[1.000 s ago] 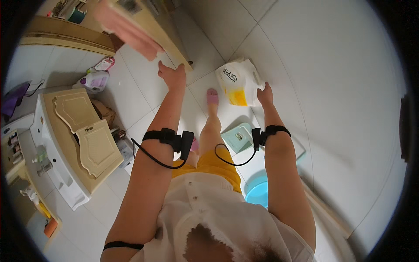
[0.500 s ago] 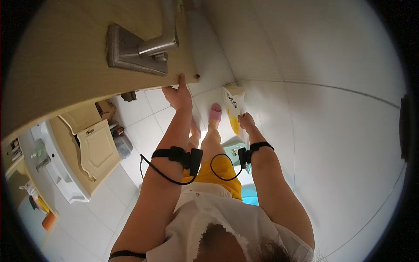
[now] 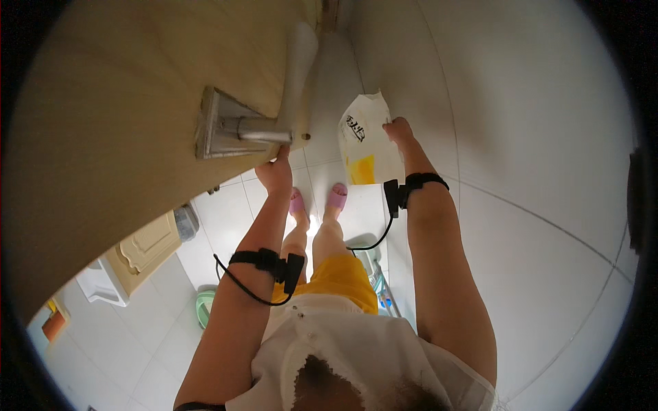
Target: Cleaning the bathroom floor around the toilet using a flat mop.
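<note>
My left hand (image 3: pixel 275 177) grips the free edge of a light wooden door (image 3: pixel 137 130), just below the metal door handle (image 3: pixel 257 130). Its thumb lies against the door and the other fingers are largely hidden. On the right, my right hand (image 3: pixel 399 130) is closed on the side of a white paper bag (image 3: pixel 375 130). Dark brush-like markings and a yellow patch cover part of the bag, which hangs in front of the tiled wall, a little apart from the door.
Pale tiled wall (image 3: pixel 534 151) fills the right side. A cream cabinet (image 3: pixel 147 243) and a white basin (image 3: pixel 103 281) stand at the left, near a green tub (image 3: pixel 204 308). My feet in pink slippers (image 3: pixel 336 196) are on the tiled floor (image 3: pixel 226 209).
My right hand has raised the paper bag, which now faces me more broadly. The door has swung across, covering more of the cabinet and basin, with my left hand still at its edge.
</note>
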Available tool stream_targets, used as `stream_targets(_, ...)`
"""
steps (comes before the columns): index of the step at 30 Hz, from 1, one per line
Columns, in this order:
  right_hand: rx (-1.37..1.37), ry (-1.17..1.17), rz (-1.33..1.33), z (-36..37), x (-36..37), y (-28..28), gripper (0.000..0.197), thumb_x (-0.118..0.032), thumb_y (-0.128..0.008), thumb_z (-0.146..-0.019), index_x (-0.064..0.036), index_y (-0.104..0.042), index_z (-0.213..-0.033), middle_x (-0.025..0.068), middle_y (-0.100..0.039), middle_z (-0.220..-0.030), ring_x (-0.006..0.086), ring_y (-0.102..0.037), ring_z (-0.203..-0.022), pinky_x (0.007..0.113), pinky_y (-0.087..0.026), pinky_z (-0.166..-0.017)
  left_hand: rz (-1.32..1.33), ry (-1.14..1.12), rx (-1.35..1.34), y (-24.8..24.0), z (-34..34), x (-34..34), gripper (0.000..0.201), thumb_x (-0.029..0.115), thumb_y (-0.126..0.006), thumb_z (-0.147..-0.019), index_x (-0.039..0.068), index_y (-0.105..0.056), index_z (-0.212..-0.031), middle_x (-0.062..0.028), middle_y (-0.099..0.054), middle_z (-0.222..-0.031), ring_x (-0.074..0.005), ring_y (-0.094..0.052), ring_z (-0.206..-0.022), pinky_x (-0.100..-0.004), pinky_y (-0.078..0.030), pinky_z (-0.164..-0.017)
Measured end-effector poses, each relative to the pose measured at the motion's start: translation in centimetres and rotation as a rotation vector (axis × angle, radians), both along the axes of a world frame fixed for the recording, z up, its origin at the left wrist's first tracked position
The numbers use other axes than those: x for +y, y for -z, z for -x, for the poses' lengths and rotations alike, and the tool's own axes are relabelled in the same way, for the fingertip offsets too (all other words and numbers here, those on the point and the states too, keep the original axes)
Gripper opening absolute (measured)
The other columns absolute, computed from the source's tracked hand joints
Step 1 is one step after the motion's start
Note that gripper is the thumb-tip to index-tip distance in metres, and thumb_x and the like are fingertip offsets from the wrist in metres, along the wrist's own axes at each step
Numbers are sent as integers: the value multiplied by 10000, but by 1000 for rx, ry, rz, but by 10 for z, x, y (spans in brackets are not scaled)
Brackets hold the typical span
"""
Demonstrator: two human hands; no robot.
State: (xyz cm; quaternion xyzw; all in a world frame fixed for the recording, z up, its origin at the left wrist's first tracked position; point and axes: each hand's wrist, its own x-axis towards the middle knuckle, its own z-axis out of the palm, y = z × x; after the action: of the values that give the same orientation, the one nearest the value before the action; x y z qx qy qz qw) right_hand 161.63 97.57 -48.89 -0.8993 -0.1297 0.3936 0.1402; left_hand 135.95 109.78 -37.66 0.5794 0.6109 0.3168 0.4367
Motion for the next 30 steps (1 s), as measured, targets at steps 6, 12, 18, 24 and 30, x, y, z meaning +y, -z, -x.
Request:
stream_targets(6, 204, -69, -248, -9, 49, 27, 366, -152, -500, -688, 35, -518, -1003, 220, -525, -1005, 335, -507, -945, 372, -401, -805, 28, 56, 5, 2, 3, 2, 277, 30, -642, -670, -36, -524, -912, -101, -555, -913, -174, -533, -821, -265, -425, -748)
stream_targets(12, -386, 123, -751, -39, 90, -9, 314, -169, -455, -739, -49, -532, -1020, 185, -553, -965, 317, -526, -915, 360, -418, -784, 71, 55, 26, 5, -6, 0, 259, 41, -630, -684, -37, -527, -909, -113, -557, -929, -178, -530, -843, -270, -414, -759)
stream_targets(18, -113, 180, -751, 17, 18, -70, 272, -162, -482, -745, -62, -556, -986, 114, -590, -848, 239, -564, -787, 321, -439, -713, 20, 293, 101, 0, -3, -23, 365, 12, -607, -646, -31, -479, -986, -145, -547, -963, -193, -524, -877, -288, -407, -763)
stream_targets(24, 337, 322, -579, 101, -85, -147, 244, -94, -492, -743, -43, -528, -979, 20, -547, -739, 112, -514, -613, 236, -422, -538, 71, 532, 148, -15, -28, -46, 533, 57, -498, -625, 13, -343, -1133, -183, -513, -1012, -327, -490, -940, -353, -376, -807)
stream_targets(30, 44, 674, -538, 168, -196, -149, 257, -128, -494, -730, 7, -555, -940, 76, -582, -733, 138, -550, -581, 256, -442, -545, 288, 838, -118, -1, -32, -65, 527, -1, -495, -605, -45, -348, -1109, -149, -423, -1085, -248, -415, -1002, -286, -325, -847)
